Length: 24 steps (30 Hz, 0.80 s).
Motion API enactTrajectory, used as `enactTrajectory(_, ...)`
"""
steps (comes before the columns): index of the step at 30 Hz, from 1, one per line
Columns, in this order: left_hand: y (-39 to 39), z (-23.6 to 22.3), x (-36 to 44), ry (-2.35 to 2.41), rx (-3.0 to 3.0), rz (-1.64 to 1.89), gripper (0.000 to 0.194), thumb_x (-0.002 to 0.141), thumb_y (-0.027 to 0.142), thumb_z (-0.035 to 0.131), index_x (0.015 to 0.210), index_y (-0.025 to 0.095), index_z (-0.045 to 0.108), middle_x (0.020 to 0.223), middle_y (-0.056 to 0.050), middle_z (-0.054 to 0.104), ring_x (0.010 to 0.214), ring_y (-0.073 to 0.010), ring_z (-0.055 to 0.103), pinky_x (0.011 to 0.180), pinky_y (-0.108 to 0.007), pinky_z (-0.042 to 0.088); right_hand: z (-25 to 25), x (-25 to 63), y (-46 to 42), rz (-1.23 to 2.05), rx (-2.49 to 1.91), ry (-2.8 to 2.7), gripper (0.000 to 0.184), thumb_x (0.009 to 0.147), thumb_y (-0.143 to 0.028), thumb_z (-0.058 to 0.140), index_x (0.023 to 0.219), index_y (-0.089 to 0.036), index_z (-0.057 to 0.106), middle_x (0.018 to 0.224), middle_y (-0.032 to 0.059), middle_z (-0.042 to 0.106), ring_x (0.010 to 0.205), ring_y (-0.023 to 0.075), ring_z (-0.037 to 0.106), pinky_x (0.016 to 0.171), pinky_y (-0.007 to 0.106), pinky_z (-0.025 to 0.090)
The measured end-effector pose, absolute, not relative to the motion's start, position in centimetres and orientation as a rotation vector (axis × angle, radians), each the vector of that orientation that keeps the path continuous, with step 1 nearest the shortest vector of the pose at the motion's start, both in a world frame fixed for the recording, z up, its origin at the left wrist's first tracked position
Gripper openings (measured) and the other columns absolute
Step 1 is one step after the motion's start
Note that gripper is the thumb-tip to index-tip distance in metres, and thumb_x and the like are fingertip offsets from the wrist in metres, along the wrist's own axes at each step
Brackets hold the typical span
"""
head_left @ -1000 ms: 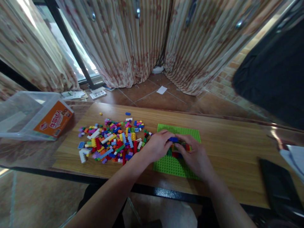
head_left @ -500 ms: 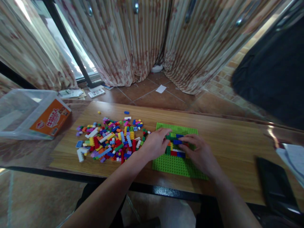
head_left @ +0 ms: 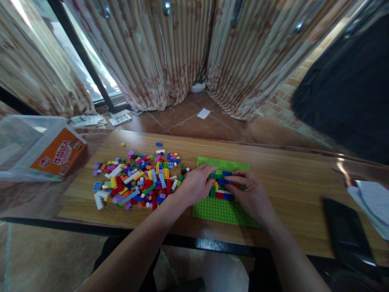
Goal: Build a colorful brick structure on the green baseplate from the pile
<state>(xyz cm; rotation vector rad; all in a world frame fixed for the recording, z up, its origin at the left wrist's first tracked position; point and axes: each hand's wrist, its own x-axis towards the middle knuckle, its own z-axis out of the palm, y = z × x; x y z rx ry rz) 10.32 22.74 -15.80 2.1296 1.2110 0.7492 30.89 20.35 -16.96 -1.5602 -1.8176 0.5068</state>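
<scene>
A bright green baseplate [head_left: 225, 209] lies on the wooden board in front of me. A small build of coloured bricks [head_left: 221, 190] stands on its middle, with green, blue, red and yellow pieces showing. My left hand [head_left: 196, 184] rests on the plate's left side, its fingers lying against the build. My right hand [head_left: 251, 194] presses a blue brick [head_left: 223, 181] on the build's top with bent fingertips. A pile of loose bricks [head_left: 138, 182] in many colours lies just left of my left hand.
A clear plastic box [head_left: 36, 148] with an orange label stands at the far left. A black flat object [head_left: 346, 233] and white papers [head_left: 372, 202] lie at the right end of the table. Curtains and a tiled floor lie beyond the table's far edge.
My hands opened apart off the build, then closed in again. The blue brick now sits pressed on the build's top under my right fingertips. The camera drifted slightly.
</scene>
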Motion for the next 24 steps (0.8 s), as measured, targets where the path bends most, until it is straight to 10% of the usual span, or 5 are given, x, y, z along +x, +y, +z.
enactTrajectory(24, 22.3, -16.0, 10.7, 1.192, 2.263, 0.725, 0.025, 0.089, 0.017, 0.052, 0.108, 0.015, 0.066, 0.11, -0.007, 0.064, 0.098, -0.0193, 0.064, 0.091, -0.033, 0.053, -16.2, 29.4, 19.7, 0.163, -1.616, -2.114, 0.02, 0.087, -0.032, 0.06, 0.1, -0.029, 0.075, 0.106, 0.0072, 0.067, 0.1, 0.0268, 0.054, 0.087, 0.044, 0.043)
